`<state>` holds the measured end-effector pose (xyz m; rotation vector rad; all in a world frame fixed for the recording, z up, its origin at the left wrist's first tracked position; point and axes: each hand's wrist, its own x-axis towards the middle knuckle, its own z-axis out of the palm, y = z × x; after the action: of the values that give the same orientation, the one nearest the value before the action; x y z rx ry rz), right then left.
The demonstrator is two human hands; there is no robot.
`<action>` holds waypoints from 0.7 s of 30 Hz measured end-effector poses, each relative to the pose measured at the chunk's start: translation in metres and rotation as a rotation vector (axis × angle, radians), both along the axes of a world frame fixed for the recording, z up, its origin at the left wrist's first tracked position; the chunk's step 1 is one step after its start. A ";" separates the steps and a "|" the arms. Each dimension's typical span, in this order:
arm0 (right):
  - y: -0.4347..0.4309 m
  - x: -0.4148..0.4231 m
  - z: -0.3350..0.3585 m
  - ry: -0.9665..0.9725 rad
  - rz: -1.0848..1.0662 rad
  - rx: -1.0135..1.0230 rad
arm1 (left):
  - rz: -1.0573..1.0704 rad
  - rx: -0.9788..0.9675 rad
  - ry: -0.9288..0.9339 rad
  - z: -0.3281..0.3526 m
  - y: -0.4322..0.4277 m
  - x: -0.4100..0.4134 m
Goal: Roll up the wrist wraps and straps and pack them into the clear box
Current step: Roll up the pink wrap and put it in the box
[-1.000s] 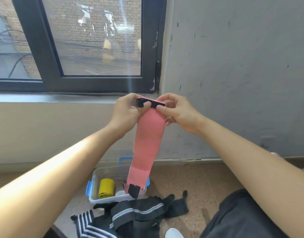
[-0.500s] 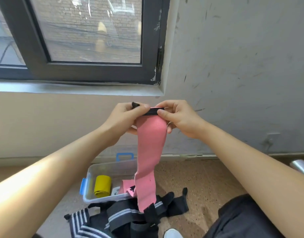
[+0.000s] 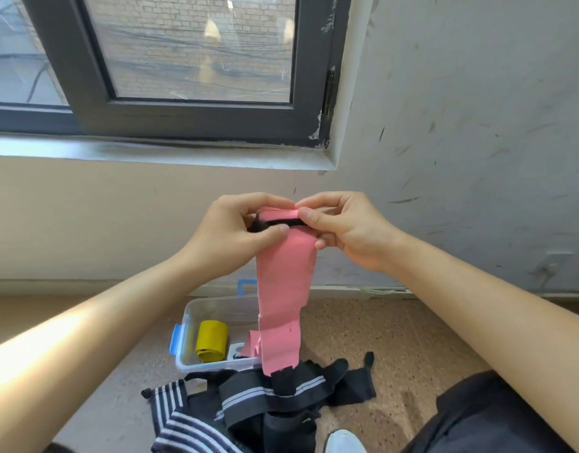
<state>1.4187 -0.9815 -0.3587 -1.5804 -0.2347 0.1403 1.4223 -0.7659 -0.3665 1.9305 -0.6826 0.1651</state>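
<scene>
I hold a pink wrist wrap (image 3: 285, 289) up in front of me by its top end, which has a black band and is folded over. My left hand (image 3: 236, 233) pinches that end from the left and my right hand (image 3: 343, 227) pinches it from the right. The wrap hangs straight down; its black-tipped lower end reaches the pile of black and striped wraps (image 3: 249, 400) on the floor. Behind it stands the clear box (image 3: 196, 364) with blue latches, holding a yellow roll (image 3: 211, 340) and another pink piece (image 3: 252, 343).
The box stands on a speckled brown floor (image 3: 396, 341) close to the wall, under a dark-framed window (image 3: 196, 122). My dark-clothed leg (image 3: 477, 420) is at the lower right, and a white shoe tip (image 3: 343, 443) shows beside the pile.
My hands have dropped lower in view and folded the wrap's top end over. The hanging part looks shorter, and its lower end now sits on the black pile.
</scene>
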 end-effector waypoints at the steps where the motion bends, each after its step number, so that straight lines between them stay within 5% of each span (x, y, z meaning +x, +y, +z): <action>1: 0.001 -0.001 0.000 -0.018 0.009 -0.008 | -0.022 -0.040 0.126 0.003 0.003 -0.003; 4: 0.007 -0.005 0.004 -0.108 -0.003 -0.034 | 0.004 -0.061 0.307 0.011 0.012 -0.009; 9: 0.018 -0.011 0.016 -0.299 -0.041 -0.049 | 0.033 -0.086 0.314 0.022 0.014 -0.018; 13: 0.026 -0.014 0.023 -0.391 -0.062 -0.115 | 0.084 -0.193 0.204 0.029 0.014 -0.023; 21: 0.032 -0.024 0.032 -0.168 0.081 -0.074 | 0.167 -0.089 -0.230 0.022 0.022 -0.025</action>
<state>1.3948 -0.9491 -0.3271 -1.6586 -0.4292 0.0796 1.3977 -0.7441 -0.3447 1.8986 -0.6518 0.5192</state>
